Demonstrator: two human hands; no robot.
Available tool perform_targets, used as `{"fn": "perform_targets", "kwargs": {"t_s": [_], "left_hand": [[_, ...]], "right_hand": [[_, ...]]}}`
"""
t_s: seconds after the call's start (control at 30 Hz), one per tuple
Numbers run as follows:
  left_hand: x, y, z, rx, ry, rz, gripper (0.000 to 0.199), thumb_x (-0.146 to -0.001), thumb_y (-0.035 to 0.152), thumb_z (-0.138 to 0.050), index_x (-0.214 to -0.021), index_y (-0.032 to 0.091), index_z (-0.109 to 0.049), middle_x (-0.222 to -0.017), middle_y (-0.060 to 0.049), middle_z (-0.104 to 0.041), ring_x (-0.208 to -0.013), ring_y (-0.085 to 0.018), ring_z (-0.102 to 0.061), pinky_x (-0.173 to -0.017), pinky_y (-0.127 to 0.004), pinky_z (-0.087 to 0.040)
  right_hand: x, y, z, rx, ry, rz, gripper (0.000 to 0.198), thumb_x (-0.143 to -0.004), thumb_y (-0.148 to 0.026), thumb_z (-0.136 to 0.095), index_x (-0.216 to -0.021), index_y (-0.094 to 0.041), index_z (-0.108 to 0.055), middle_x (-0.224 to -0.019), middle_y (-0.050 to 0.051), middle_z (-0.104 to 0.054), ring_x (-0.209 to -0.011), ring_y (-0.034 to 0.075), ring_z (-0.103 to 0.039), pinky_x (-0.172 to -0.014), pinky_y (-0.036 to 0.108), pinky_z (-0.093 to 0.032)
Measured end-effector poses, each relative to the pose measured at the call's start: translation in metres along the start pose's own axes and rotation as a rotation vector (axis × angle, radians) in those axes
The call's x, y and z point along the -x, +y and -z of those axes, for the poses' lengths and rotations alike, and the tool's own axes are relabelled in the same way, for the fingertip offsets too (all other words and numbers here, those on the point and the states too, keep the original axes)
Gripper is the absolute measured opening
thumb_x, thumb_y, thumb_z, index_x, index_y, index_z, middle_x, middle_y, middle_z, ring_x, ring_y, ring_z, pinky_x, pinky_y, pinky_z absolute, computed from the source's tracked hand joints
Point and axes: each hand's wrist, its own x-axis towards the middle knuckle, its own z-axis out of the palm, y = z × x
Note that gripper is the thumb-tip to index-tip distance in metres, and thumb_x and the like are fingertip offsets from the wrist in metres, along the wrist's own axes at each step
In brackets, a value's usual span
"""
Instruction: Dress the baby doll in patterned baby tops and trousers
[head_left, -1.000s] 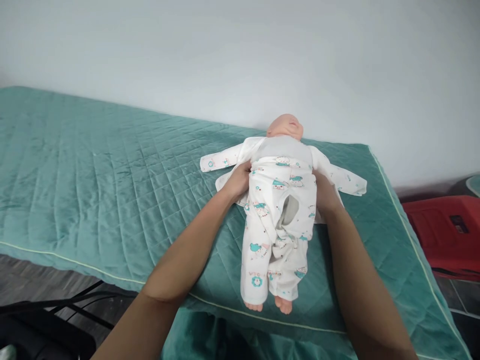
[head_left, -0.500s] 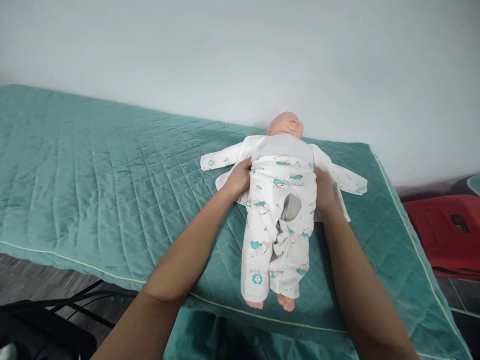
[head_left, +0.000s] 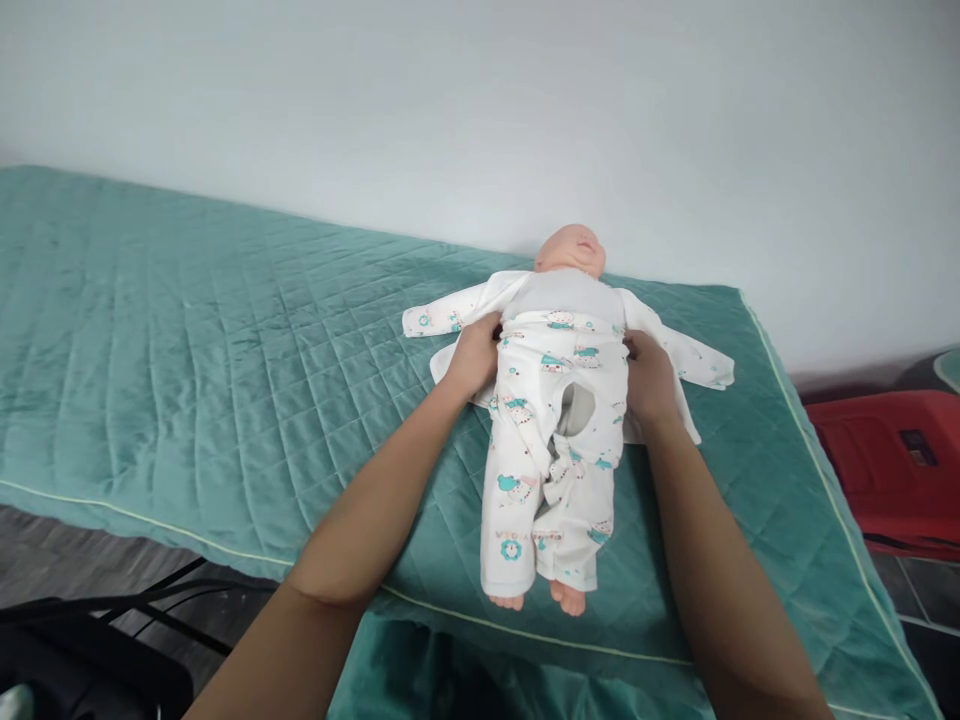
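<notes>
One on each side of the doll (head_left: 564, 293), the left hand (head_left: 476, 357) and right hand (head_left: 651, 380) are set at the waistband (head_left: 559, 322) of the trousers (head_left: 521, 430), though closure of either grip cannot be told; by uneven tugging, the waistband could be twisted. The doll is laid face-up on the quilt (head_left: 247, 380), its long axis directed from near feet (head_left: 568, 598) to head (head_left: 570, 248), wallward.
</notes>
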Motion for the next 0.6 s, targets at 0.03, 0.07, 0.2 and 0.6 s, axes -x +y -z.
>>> {"fn": "perform_targets", "kwargs": {"t_s": [0.03,0.07,0.2,0.6], "left_hand": [[0.000,-0.001,0.000,0.000,0.014,-0.003,0.012,-0.075,0.017,-0.051,-0.077,0.017,-0.063,-0.083,-0.003,-0.071,-0.081,-0.021,-0.059,-0.082,-0.033,-0.048],[-0.001,-0.003,0.001,0.010,0.028,-0.008,0.011,-0.074,0.016,-0.051,-0.077,0.017,-0.062,-0.079,-0.002,-0.069,-0.078,-0.019,-0.057,-0.079,-0.031,-0.047],[-0.003,-0.009,0.002,0.134,0.062,0.012,0.015,-0.072,0.014,-0.054,-0.083,0.019,-0.063,-0.076,0.000,-0.065,-0.075,-0.017,-0.056,-0.074,-0.029,-0.043],[0.004,0.010,0.010,0.127,0.178,-0.196,0.010,-0.089,0.025,-0.058,-0.094,0.021,-0.066,-0.101,-0.004,-0.066,-0.097,-0.018,-0.060,-0.088,-0.031,-0.049]], "right_hand": [[0.000,0.002,-0.001,-0.059,0.002,-0.016,0.029,-0.073,-0.026,-0.059,-0.099,-0.019,-0.070,-0.099,0.008,-0.076,-0.089,0.026,-0.068,-0.081,0.038,-0.051],[-0.001,0.004,-0.002,-0.110,0.001,-0.030,0.031,-0.073,-0.026,-0.061,-0.101,-0.019,-0.070,-0.101,0.008,-0.076,-0.091,0.026,-0.068,-0.083,0.039,-0.052],[-0.002,0.010,-0.004,-0.214,-0.003,-0.065,0.030,-0.071,-0.026,-0.065,-0.101,-0.019,-0.067,-0.102,0.008,-0.075,-0.092,0.026,-0.069,-0.086,0.043,-0.053],[-0.001,0.009,-0.002,-0.241,0.099,-0.015,0.023,-0.078,-0.029,-0.065,-0.099,-0.021,-0.065,-0.095,0.006,-0.073,-0.090,0.022,-0.068,-0.084,0.040,-0.053]]}}
